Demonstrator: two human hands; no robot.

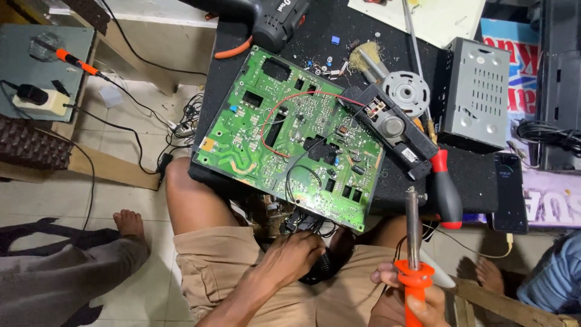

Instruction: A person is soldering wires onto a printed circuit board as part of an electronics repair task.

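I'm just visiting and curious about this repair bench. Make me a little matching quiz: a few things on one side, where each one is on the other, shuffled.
Things:
1. soldering iron
2. green circuit board
3. red-handled screwdriver
4. phone

Places:
A. flat on the black mat, red wire across it
B. held in the right hand
C. right edge of the bench, cable plugged in
D. lying between the board and the phone

Pairs: 1-B, 2-A, 3-D, 4-C

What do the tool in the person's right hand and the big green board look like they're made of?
The soldering iron seems to have a dull grey metal shaft and a glossy orange handle, probably plastic, gripped by the right hand. The green circuit board looks like rigid laminate with a shiny lacquered face; exact material unclear.
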